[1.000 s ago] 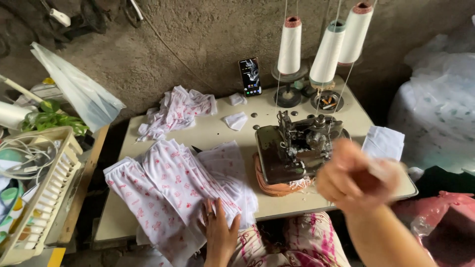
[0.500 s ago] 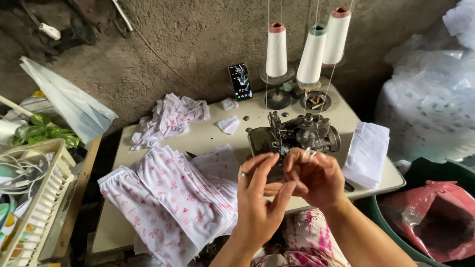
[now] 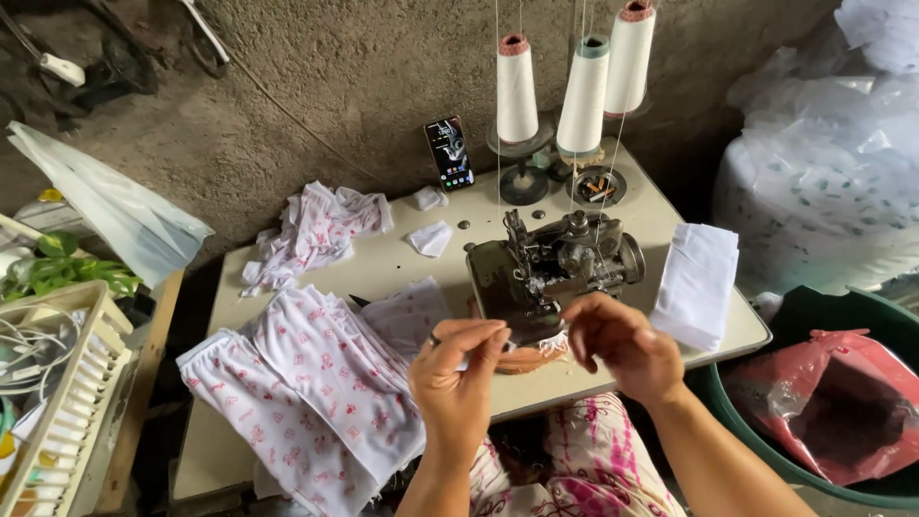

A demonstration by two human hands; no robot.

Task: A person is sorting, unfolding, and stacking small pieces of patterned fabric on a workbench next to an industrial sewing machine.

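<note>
Both hands [image 3: 546, 359], fingers pinched, hold thread before the sewing machine [image 3: 555, 268].

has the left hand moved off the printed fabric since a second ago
Yes. The left hand has lifted off the printed fabric and moved right, now raised in front of the sewing machine, close to the right hand.

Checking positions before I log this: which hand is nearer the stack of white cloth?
Right. The right hand is just left of the white stack, short of touching it; the left hand is further left, beyond the sewing machine.
</note>
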